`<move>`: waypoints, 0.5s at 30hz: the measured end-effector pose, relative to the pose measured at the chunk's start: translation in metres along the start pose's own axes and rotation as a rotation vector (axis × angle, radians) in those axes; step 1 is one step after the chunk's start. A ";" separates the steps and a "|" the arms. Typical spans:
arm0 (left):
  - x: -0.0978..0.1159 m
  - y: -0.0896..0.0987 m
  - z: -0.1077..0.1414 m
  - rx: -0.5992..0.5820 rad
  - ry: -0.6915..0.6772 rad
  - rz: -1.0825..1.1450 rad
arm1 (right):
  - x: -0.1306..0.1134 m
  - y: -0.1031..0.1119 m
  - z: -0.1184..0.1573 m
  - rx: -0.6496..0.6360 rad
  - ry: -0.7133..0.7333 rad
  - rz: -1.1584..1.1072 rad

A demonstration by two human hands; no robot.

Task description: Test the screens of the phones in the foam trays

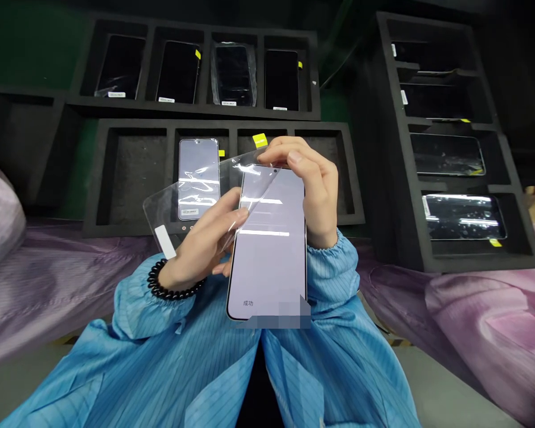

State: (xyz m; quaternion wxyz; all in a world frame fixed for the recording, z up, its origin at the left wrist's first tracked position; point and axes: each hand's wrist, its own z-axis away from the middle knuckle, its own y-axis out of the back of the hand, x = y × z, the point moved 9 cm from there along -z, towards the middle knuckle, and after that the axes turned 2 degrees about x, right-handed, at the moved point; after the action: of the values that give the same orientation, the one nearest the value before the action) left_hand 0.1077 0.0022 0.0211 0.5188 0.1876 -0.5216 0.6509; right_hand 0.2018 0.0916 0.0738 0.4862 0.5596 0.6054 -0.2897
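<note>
A smartphone [271, 255] with a pale lit screen and dark Chinese characters near its bottom edge is held up in front of my blue sleeves. My left hand [205, 241] grips its left side, fingertips over the edge and other fingers partly hidden beneath. A clear plastic film [160, 205] with a white label [164, 241] slants across the phone's upper left corner and past my left hand. At the phone's top, my right hand [318, 184] pinches the film's upper edge, its palm along the phone's right side. Just beyond these fingers is a yellow tab [259, 141].
Behind the phone, a black foam tray [136, 128] holds another lit phone [198, 172]. A second foam tray [196, 113] farther back carries several dark phones. On the right, a foam tray [410, 249] holds more phones. People in pink garments [494, 333] sit on both sides.
</note>
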 end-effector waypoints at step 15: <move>-0.004 0.022 0.008 0.061 -0.062 -0.106 | -0.026 -0.001 -0.008 -0.178 0.115 -0.103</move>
State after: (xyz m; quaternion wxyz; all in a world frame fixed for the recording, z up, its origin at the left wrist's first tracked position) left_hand 0.0882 -0.0049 0.0101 0.5304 0.2506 -0.5066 0.6319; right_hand 0.1961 0.0881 0.1006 0.4829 0.4980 0.6836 -0.2270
